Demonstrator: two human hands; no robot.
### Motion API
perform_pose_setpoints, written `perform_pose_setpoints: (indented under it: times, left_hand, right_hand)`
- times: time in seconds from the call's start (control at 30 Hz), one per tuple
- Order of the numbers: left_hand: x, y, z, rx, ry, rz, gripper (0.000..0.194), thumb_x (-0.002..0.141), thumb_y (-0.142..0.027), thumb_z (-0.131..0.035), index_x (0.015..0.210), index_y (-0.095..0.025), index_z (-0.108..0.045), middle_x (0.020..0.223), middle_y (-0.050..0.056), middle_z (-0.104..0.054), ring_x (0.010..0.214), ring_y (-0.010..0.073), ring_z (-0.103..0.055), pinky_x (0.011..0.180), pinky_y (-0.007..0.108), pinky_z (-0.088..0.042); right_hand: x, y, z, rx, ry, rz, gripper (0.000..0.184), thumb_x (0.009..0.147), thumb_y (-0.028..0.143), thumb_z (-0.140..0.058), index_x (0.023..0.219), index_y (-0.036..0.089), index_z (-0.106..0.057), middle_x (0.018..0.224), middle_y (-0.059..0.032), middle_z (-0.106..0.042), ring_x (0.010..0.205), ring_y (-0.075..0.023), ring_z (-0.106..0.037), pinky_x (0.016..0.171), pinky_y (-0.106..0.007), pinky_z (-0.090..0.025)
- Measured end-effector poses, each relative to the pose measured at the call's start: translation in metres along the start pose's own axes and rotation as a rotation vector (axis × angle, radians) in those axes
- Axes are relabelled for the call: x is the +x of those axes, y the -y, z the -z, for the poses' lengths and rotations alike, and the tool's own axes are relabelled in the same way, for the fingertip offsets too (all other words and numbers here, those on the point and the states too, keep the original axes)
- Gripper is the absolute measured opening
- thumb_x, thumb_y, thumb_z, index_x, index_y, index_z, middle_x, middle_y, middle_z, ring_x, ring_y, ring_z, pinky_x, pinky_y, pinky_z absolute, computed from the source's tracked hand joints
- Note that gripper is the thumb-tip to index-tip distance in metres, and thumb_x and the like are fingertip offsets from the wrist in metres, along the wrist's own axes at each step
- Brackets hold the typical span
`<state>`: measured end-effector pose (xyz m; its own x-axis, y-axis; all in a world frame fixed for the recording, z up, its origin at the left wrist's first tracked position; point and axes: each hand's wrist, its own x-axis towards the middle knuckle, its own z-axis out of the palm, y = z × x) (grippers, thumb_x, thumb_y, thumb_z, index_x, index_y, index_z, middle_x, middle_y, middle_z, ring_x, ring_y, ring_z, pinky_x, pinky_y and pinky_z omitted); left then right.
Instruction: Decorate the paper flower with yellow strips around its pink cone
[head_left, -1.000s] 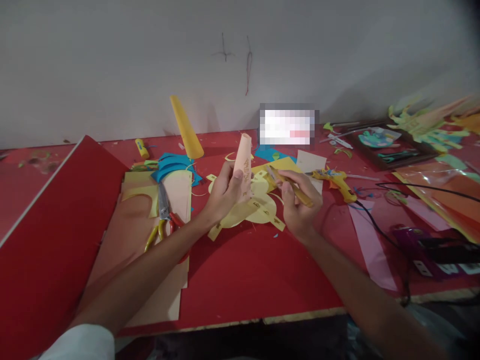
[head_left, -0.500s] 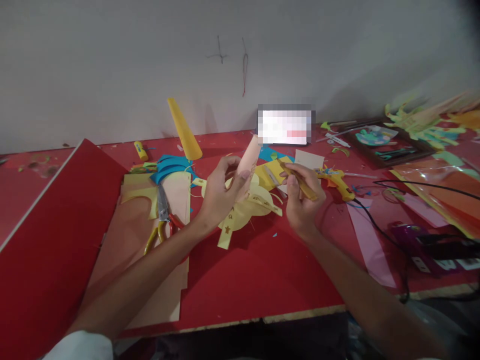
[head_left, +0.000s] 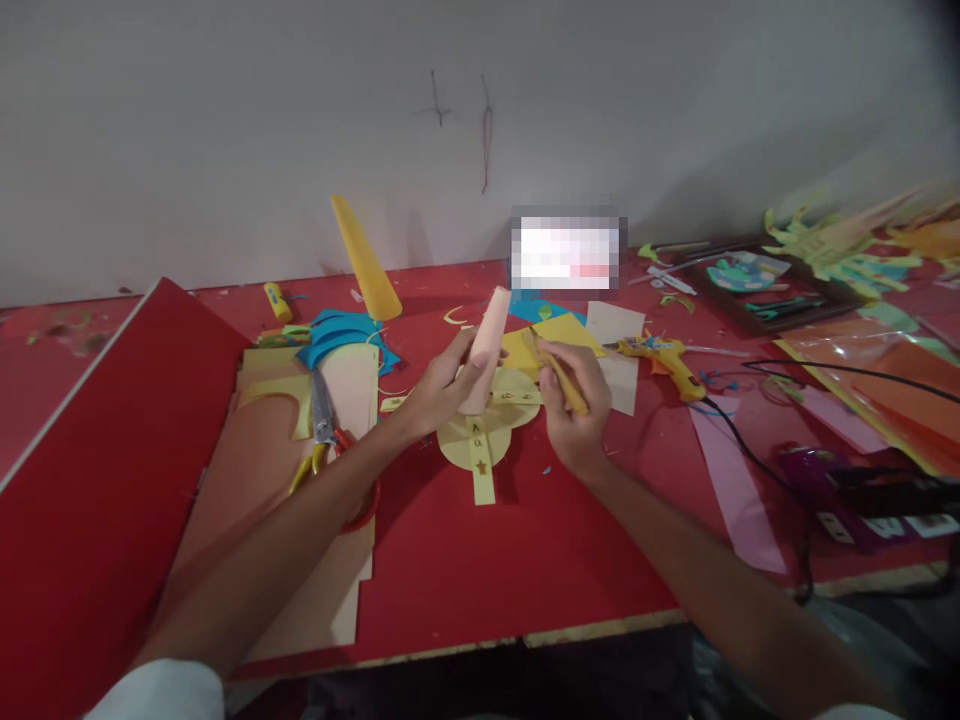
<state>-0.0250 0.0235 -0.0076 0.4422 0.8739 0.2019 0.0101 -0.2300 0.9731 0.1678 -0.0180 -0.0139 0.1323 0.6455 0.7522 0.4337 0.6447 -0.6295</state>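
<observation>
Two hands work a paper cone over a red table.

Nearest, the left hand (head_left: 435, 395) grips a pale pink paper cone (head_left: 484, 345), tilted, its base on a yellow disc with strips (head_left: 480, 440) lying on the table (head_left: 487, 560). The right hand (head_left: 574, 415) is closed around a yellow pen-like tool (head_left: 561, 378), just beside the cone. Scissors (head_left: 324, 420) lie left on peach paper; farther back are a glue gun (head_left: 664, 358) and a yellow cone (head_left: 364, 258) against the wall.
</observation>
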Motion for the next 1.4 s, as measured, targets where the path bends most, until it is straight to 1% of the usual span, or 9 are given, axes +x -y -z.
perform_pose_setpoints:
  times: [0.1,0.23,0.37,0.47,0.57,0.77,0.93,1.1,1.4]
  left_hand:
    - [0.0,0.003,0.005,0.009,0.005,-0.025,0.044,0.101,-0.054,-0.049,0.126,-0.019,-0.056,0.121,0.012,-0.067,0.096,0.0188,-0.068,0.077,0.03,-0.056]
    - [0.0,0.009,0.006,0.019,-0.097,-0.072,0.041,0.102,-0.053,-0.049,0.122,-0.018,-0.056,0.113,0.01,-0.069,0.098,0.0191,-0.067,0.083,0.032,-0.055]
    - [0.001,0.017,0.006,0.009,-0.17,-0.101,0.039,0.102,-0.053,-0.048,0.12,-0.02,-0.057,0.109,0.008,-0.069,0.094,0.0181,-0.067,0.082,0.031,-0.053]
    - [0.0,0.022,0.006,0.019,-0.198,-0.116,0.039,0.102,-0.052,-0.048,0.121,-0.02,-0.058,0.109,0.008,-0.069,0.094,0.0179,-0.067,0.082,0.031,-0.052]
    - [0.0,0.023,0.006,0.033,-0.211,-0.124,0.04,0.103,-0.053,-0.047,0.122,-0.02,-0.058,0.11,0.008,-0.069,0.094,0.018,-0.067,0.083,0.031,-0.052]
    - [-0.001,0.021,0.004,0.054,-0.24,-0.115,0.042,0.102,-0.055,-0.046,0.119,-0.019,-0.058,0.11,0.008,-0.07,0.095,0.0187,-0.066,0.084,0.031,-0.052]
    - [-0.002,0.022,0.004,0.039,-0.245,-0.112,0.041,0.102,-0.056,-0.046,0.118,-0.02,-0.058,0.11,0.008,-0.07,0.093,0.0182,-0.066,0.081,0.03,-0.052]
    - [-0.002,0.022,0.004,0.071,-0.254,-0.116,0.041,0.102,-0.056,-0.045,0.118,-0.021,-0.059,0.109,0.008,-0.07,0.096,0.0194,-0.067,0.085,0.032,-0.052]
    - [-0.002,0.022,0.004,0.061,-0.252,-0.117,0.041,0.103,-0.055,-0.046,0.12,-0.02,-0.059,0.109,0.008,-0.07,0.095,0.0191,-0.067,0.085,0.032,-0.052]
  right_hand:
    - [-0.004,0.003,-0.003,0.015,0.018,0.025,0.017,0.098,0.021,-0.057,0.11,0.024,-0.068,0.1,-0.0075,-0.068,0.095,-0.0221,-0.066,0.082,-0.04,-0.059]
    - [-0.01,0.008,-0.004,0.065,0.077,0.076,0.015,0.095,0.018,-0.057,0.106,0.023,-0.067,0.091,-0.0053,-0.069,0.084,-0.0198,-0.067,0.073,-0.036,-0.058]
    - [-0.013,0.01,-0.005,0.078,0.201,0.102,0.017,0.094,0.021,-0.059,0.11,0.023,-0.063,0.094,-0.0057,-0.072,0.082,-0.0189,-0.07,0.071,-0.034,-0.059]
    - [-0.013,0.011,-0.006,0.083,0.279,0.143,0.017,0.093,0.019,-0.06,0.109,0.023,-0.062,0.094,-0.0056,-0.073,0.082,-0.0181,-0.071,0.072,-0.033,-0.06]
    - [-0.012,0.009,-0.006,0.073,0.288,0.171,0.017,0.092,0.017,-0.06,0.107,0.023,-0.062,0.091,-0.0048,-0.072,0.082,-0.0178,-0.071,0.072,-0.032,-0.06]
    - [-0.014,0.008,-0.006,0.045,0.307,0.173,0.016,0.092,0.018,-0.06,0.107,0.023,-0.062,0.092,-0.005,-0.072,0.078,-0.0166,-0.07,0.07,-0.03,-0.06]
    - [-0.014,0.008,-0.008,0.041,0.321,0.187,0.017,0.093,0.019,-0.06,0.11,0.022,-0.063,0.094,-0.0069,-0.073,0.083,-0.0179,-0.071,0.072,-0.03,-0.061]
    - [-0.013,0.006,-0.008,0.026,0.317,0.204,0.018,0.094,0.019,-0.059,0.111,0.023,-0.063,0.095,-0.0068,-0.074,0.085,-0.0186,-0.072,0.075,-0.032,-0.062]
    - [-0.014,0.007,-0.008,0.025,0.334,0.184,0.017,0.095,0.018,-0.059,0.111,0.022,-0.063,0.096,-0.0071,-0.073,0.087,-0.0185,-0.071,0.075,-0.032,-0.061]
